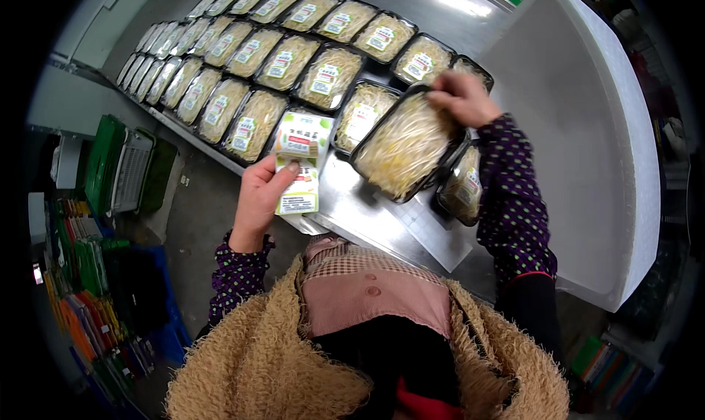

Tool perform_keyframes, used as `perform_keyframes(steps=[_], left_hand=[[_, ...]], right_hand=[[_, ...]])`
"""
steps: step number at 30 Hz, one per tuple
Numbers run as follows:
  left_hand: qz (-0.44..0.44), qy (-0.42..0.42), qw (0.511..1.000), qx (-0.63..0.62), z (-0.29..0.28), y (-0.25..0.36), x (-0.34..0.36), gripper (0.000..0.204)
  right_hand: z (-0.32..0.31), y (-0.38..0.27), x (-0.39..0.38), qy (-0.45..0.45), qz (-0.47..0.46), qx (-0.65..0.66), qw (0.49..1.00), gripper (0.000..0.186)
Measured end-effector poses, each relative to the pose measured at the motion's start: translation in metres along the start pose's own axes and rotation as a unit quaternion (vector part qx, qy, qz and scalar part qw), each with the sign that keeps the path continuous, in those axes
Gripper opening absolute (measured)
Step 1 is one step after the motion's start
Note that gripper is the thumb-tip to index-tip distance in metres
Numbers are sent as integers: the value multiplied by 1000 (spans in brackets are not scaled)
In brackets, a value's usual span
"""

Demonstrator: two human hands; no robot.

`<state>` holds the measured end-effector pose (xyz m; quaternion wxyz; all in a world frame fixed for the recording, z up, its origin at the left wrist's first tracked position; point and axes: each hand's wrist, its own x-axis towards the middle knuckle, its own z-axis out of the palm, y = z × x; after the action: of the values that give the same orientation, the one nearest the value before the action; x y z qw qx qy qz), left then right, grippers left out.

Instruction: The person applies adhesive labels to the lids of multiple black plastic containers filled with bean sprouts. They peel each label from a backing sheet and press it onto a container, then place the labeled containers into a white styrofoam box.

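My left hand pinches a strip of white-and-green printed labels between thumb and fingers, at the near edge of the metal table. My right hand grips the upper right corner of a black tray of bean sprouts, tilted above the table. No label shows on this tray's face. Just left of it lies a labelled bean sprout tray. Under and beside my right forearm another labelled tray stands partly covered. The fingertips of my right hand are partly hidden behind the tray's corner.
Rows of labelled sprout trays fill the far left of the steel table. A large white foam box stands at the right. A flat translucent sheet lies near the front edge. Green crates and stacked coloured crates stand lower left.
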<state>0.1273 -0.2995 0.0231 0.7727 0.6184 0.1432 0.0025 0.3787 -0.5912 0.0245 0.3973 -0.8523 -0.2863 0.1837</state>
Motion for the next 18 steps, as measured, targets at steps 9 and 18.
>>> perform_keyframes(steps=[9,18], left_hand=[[-41,66,997,-9,-21,-32,-51,21],[-42,21,999,-16,-15,-45,-48,24]], right_hand=[[167,-22,12,-99,-26,-5,995,20],[177,6,3,-53,90,99,990,20]])
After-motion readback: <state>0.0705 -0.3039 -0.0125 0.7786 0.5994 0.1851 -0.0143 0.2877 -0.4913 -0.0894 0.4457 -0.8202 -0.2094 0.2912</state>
